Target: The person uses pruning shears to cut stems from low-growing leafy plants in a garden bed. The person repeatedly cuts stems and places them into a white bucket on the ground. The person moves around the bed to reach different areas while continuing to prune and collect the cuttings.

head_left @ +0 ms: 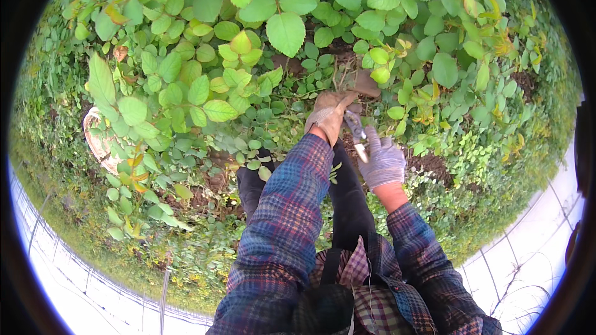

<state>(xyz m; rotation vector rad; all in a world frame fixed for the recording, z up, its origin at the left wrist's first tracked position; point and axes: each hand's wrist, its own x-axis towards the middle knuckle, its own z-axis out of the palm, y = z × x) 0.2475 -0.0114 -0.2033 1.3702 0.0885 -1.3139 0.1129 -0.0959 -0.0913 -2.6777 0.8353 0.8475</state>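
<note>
My left hand [328,113], in a soiled brownish work glove, reaches low among the leafy stems in front of me. Its fingers are closed at the base of the bush, and whatever they grip is hidden. Close by on the right, my right hand [383,160] wears a thin greyish glove. It holds a pair of pruning shears [356,129] with a pale handle, the head pointing up toward the left hand. Thin woody stems [343,71] rise from the soil just beyond both hands.
Dense serrated-leaf bushes [285,32] crowd in front and to both sides. A pale, round-rimmed object [99,139] sits half buried in leaves at the left. Bare soil [433,166] shows right of my right hand. My dark-trousered legs [351,201] stand among low foliage.
</note>
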